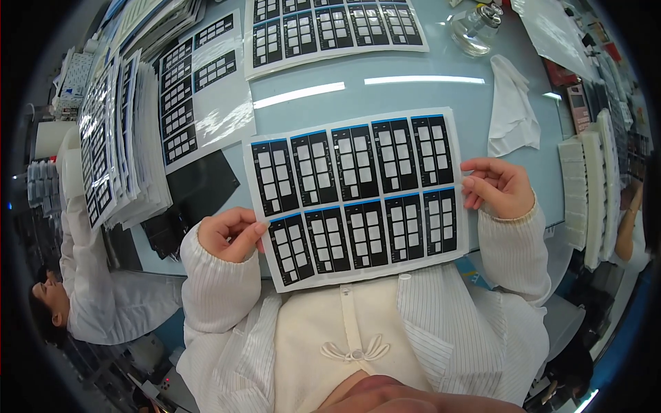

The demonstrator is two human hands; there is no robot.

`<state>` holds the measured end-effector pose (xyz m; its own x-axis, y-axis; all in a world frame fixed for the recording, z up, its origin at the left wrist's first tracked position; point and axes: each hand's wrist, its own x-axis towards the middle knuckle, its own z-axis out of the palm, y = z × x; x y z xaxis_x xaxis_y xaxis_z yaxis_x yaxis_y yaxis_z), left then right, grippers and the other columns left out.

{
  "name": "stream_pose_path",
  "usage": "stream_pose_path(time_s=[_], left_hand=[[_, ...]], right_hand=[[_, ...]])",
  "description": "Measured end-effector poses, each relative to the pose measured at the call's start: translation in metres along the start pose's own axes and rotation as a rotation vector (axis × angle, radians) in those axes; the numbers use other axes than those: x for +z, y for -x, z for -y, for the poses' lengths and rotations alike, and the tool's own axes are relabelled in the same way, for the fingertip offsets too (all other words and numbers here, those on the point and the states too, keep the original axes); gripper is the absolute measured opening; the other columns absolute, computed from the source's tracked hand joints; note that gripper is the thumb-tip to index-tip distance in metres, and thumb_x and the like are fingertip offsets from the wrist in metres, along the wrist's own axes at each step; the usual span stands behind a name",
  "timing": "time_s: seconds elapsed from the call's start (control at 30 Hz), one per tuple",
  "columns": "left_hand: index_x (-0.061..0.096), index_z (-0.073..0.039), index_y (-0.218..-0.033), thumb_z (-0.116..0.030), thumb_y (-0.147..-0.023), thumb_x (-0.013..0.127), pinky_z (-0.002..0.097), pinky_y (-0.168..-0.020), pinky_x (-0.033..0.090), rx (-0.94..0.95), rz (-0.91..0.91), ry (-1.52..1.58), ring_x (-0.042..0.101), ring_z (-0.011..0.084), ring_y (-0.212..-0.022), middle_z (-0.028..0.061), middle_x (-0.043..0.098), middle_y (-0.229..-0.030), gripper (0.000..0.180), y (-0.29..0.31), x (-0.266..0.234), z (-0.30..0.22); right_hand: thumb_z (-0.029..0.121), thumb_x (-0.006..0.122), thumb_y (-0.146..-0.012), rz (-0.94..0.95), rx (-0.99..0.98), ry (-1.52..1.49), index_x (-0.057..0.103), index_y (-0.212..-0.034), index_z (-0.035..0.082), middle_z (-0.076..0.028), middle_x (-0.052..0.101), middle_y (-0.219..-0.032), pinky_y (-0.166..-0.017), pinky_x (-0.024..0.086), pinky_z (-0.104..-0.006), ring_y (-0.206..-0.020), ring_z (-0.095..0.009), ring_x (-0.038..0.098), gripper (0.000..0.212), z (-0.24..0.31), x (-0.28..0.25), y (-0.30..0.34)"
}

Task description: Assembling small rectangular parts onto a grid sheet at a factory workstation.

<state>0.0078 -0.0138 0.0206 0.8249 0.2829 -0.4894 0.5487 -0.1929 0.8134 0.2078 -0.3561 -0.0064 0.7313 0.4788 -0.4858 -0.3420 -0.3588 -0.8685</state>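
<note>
Head view, centre of the frame: a white panel sheet (361,198) with two rows of black, blue-topped panels, slightly tilted, lower edge overlapping the cream clothing below. Pinching its left edge between thumb and fingers with the left hand (231,234), left of centre. Grasping its right edge between thumb and fingertips with the right hand (502,186), right of centre. Cannot tell the exact fingertip placement behind either edge. At the top, on the pale blue-green table (413,100), another patterned sheet (336,31); at upper right, a clear glass bottle (474,33) above a crumpled white cloth (511,110). At upper left, a stack of sheets (131,148). At lower left, a person in white (131,310).
</note>
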Motion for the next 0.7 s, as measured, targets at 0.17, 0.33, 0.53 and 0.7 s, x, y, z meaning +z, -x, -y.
stream_pose_path(time_s=[0.17, 0.33, 0.53, 0.7], left_hand=[[0.063, 0.001, -0.08, -0.013, -0.085, 0.062, 0.0203, -0.053, 0.043, -0.007, -0.011, -0.093, 0.056, 0.0086, -0.056, 0.0038, 0.062, -0.064, 0.015, -0.005, -0.004, 0.004], [0.064, -0.001, -0.078, -0.015, -0.086, 0.062, 0.02, -0.051, 0.042, 0.031, -0.019, -0.205, 0.054, 0.007, -0.053, 0.0021, 0.06, -0.059, 0.016, -0.009, -0.003, 0.006], [0.064, -0.001, -0.077, -0.016, -0.086, 0.061, 0.0201, -0.051, 0.04, 0.067, -0.02, -0.149, 0.053, 0.0069, -0.053, 0.0022, 0.06, -0.06, 0.017, -0.009, -0.01, 0.01], [0.062, -0.001, -0.076, -0.015, -0.087, 0.058, 0.0204, -0.051, 0.039, 0.171, -0.023, -0.133, 0.053, 0.0071, -0.055, 0.003, 0.06, -0.061, 0.018, 0.0, -0.022, 0.011]], right_hand=[[0.009, 0.065, -0.082, 0.015, 0.115, -0.019, 0.061, -0.095, -0.004, -0.008, 0.063, -0.068, -0.048, 0.046, -0.0207, -0.052, -0.011, 0.059, 0.019, 0.004, -0.004, -0.001], [0.016, 0.064, -0.085, 0.128, 0.195, -0.049, 0.061, -0.082, 0.0, -0.004, 0.059, -0.061, -0.041, 0.04, -0.0194, -0.043, -0.009, 0.053, 0.017, 0.007, -0.005, 0.002], [0.02, 0.062, -0.087, 0.189, 0.066, 0.003, 0.057, -0.071, 0.003, -0.001, 0.054, -0.056, -0.038, 0.031, -0.0184, -0.039, -0.005, 0.043, 0.023, 0.021, -0.002, 0.008], [0.019, 0.062, -0.087, 0.206, -0.036, 0.038, 0.057, -0.071, 0.003, 0.0, 0.054, -0.056, -0.04, 0.031, -0.0181, -0.041, -0.004, 0.043, 0.023, 0.036, 0.003, 0.014]])
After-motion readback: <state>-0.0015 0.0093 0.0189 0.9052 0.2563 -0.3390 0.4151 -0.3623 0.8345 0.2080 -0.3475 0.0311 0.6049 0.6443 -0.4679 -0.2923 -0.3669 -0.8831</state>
